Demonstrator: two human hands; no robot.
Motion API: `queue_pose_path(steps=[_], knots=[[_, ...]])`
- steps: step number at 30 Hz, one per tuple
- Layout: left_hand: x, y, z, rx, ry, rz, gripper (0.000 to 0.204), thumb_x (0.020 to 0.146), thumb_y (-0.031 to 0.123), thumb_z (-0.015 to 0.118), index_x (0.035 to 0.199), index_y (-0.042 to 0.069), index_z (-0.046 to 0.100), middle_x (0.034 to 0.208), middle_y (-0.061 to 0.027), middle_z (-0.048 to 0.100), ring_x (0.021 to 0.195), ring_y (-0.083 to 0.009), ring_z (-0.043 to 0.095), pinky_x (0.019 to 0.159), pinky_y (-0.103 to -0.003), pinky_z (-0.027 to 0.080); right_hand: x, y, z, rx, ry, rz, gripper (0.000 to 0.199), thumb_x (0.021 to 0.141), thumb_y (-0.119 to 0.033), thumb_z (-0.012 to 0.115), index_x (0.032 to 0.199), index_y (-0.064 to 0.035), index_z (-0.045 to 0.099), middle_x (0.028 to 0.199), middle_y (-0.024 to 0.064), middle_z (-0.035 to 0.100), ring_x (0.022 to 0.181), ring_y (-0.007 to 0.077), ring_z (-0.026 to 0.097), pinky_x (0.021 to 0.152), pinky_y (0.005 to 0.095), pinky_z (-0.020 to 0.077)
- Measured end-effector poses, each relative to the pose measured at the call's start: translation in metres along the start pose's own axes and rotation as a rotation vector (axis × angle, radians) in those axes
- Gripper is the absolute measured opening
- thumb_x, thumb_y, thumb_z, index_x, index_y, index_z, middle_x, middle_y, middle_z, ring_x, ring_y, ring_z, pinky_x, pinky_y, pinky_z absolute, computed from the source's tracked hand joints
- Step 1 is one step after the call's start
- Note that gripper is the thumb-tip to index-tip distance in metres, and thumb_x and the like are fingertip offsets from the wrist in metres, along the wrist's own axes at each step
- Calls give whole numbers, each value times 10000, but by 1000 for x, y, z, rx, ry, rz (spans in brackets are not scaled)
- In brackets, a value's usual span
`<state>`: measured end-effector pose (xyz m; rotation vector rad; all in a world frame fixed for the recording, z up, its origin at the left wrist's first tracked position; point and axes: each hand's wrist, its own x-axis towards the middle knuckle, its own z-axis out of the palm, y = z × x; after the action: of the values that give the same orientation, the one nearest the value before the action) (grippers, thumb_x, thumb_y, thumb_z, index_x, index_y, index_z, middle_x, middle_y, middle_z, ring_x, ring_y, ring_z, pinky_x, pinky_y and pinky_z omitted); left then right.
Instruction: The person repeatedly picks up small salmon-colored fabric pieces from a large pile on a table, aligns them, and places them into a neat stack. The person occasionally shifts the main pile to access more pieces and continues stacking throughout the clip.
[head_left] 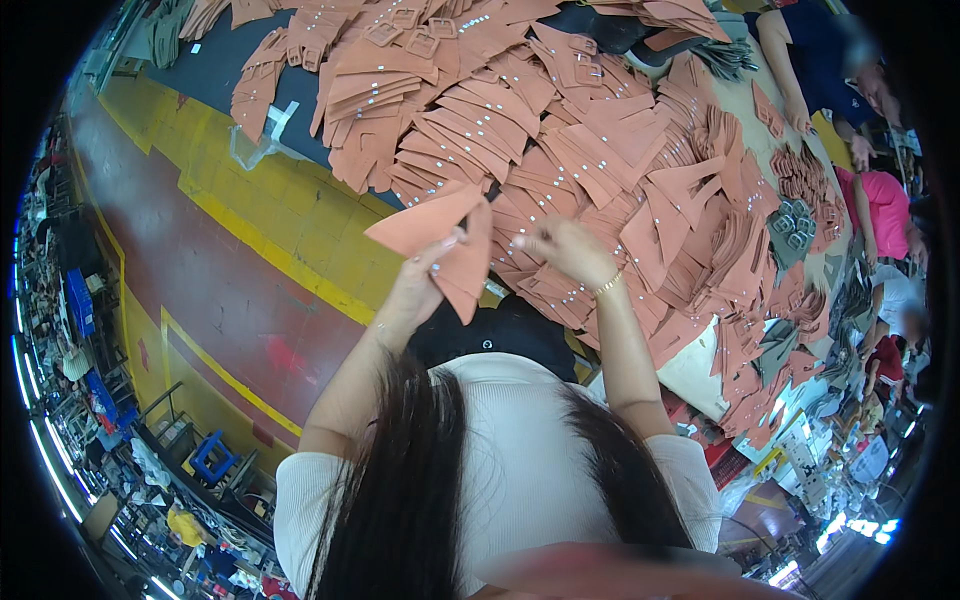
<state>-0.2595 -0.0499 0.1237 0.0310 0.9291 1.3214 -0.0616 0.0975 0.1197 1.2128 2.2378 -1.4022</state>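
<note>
My left hand grips a salmon-coloured leather-like cut piece, its thumb pressed on top. Bent into two pointed flaps, the piece is raised in front of my body at the table's near edge. A small pale mark shows on it beside my thumb. Just right of it, apart from the piece, is my right hand, wearing a gold bracelet on the wrist. Its fingers are curled with the tips together; whatever they pinch is too small or blurred to name. Behind both hands lie overlapping stacks of similar salmon pieces, many with small white stickers.
Dark green pieces lie among the salmon stacks on the right. A clear plastic bag hangs at the table's left edge. Co-workers, one in a pink top, are along the far right side. Yellow floor markings run on the left.
</note>
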Motion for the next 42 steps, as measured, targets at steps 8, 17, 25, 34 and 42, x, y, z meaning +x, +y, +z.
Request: queue_pose_path(steps=[8,17,25,34,42], knots=[[-45,13,-49,198,212,-59,279,804,53,682,1053,63,556,980,-43,590,883,-136,576,748,-270,467,93,-1,6,-349,427,-114,339,846,-223,591,1108,-7,586,1227,193,528,1100,372,522,921,437,442],[-47,1,-63,189,175,-149,318,904,328,581,1032,38,599,1078,-98,609,1017,-203,592,899,-351,474,159,-1,11,-410,745,-225,244,800,-199,647,989,-45,660,976,143,602,926,319,580,812,405,486],[-48,-5,-62,125,338,-171,271,900,303,554,975,47,601,984,-66,621,995,-181,600,894,-349,480,170,0,-4,-634,634,-317,223,766,-267,693,823,-56,647,857,97,610,803,280,625,658,373,519],[-48,-4,-67,124,376,-172,269,851,168,494,1041,3,592,1073,-106,611,1041,-211,586,928,-344,457,181,-7,2,-911,598,-410,119,780,-97,577,707,-48,657,729,105,651,637,265,675,523,362,531],[-51,12,-51,-72,112,51,490,761,148,495,1197,-77,483,1169,-171,570,1110,-275,551,991,-399,418,185,9,8,-899,659,-461,85,785,-109,559,787,-67,632,728,94,649,641,237,671,530,339,534]])
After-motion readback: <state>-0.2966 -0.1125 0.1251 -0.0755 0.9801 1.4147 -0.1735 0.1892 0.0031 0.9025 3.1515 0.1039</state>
